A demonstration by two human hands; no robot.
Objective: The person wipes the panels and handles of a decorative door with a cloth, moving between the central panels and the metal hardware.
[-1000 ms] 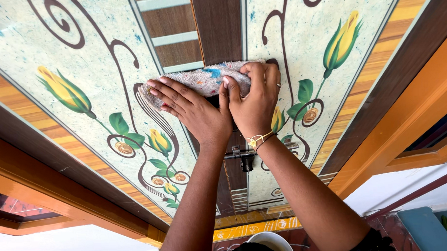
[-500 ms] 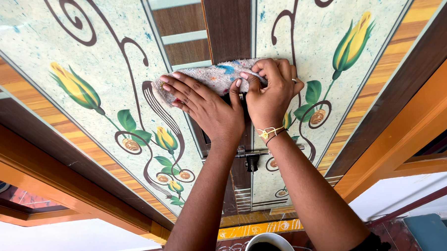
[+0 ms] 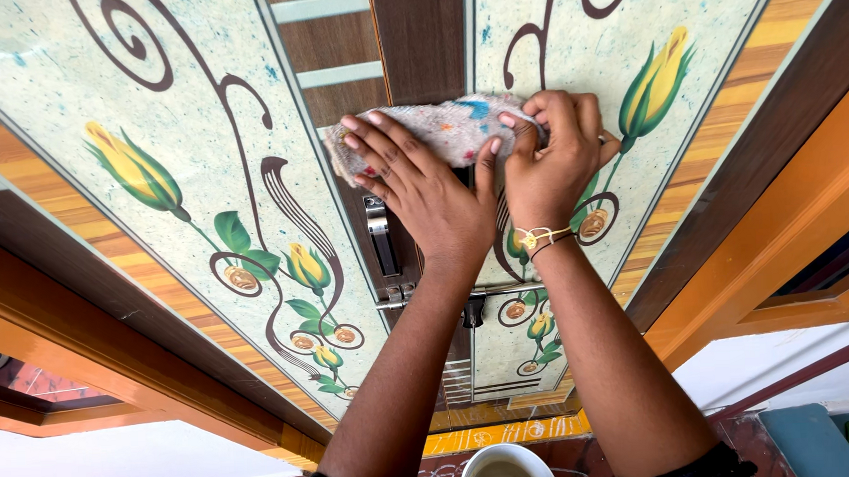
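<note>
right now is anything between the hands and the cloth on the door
Nothing visible: the left hand lies flat on the cloth and the right hand grips its end, pressing it against the door, just above the metal handle.

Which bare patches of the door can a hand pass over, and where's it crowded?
Free: left panel between the swirl and yellow bud; right panel above the bud. Crowded: centre, where both hands press the cloth above the handle and latch.
</note>
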